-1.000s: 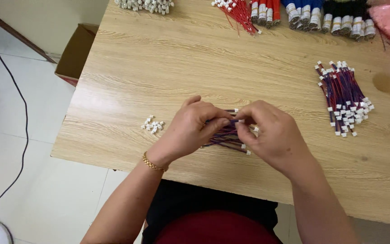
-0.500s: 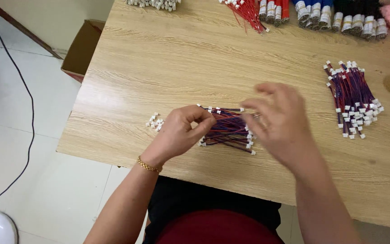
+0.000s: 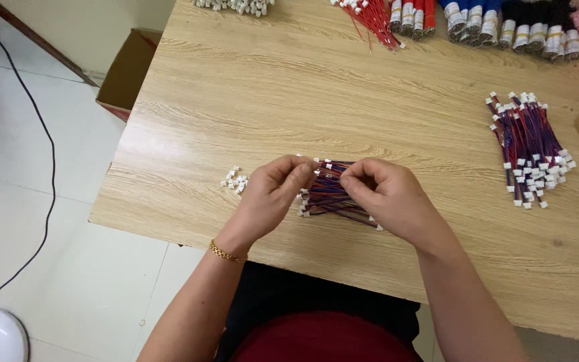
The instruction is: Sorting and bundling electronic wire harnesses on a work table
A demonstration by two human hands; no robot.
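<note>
- Red-and-blue wire pieces w/ white plug ends make up the small bundle [image 3: 333, 194] lying on the wooden table [image 3: 343, 87], right between both hands.
- Left hand [image 3: 273, 194]: fingers curled, thumb and forefinger pinched together at the bundle's left edge, touching the wire ends; what exactly sits in the pinch is too small to tell.
- Right hand [image 3: 390, 198]: fingers bent in, tips pinched on the bundle's upper right part, palm down over the wires' right end.
- Fingertips of the 2 hands sit close together, w/ the bundle's top showing in the gap.
- Gold bracelet [image 3: 226, 253] on the left wrist, at the near table edge.
- Just left of the left hand: a few loose white connectors [image 3: 234, 179] in a small cluster on the table, apart from the bundle.
- Well to the right of the right hand: a bigger pile of finished wires [image 3: 529, 147], same red/blue colours, white plugs on both ends.
- Far side of the table, beyond both hands: loose red wires [image 3: 370, 17], then a row of wire bundles [image 3: 504, 27] in red, blue and black w/ light bands round them; more white connectors at the far-left edge.
- Off the table, left of the left hand: cardboard box [image 3: 125, 70] on the tile floor, black cable [image 3: 41, 134] trailing past it.
</note>
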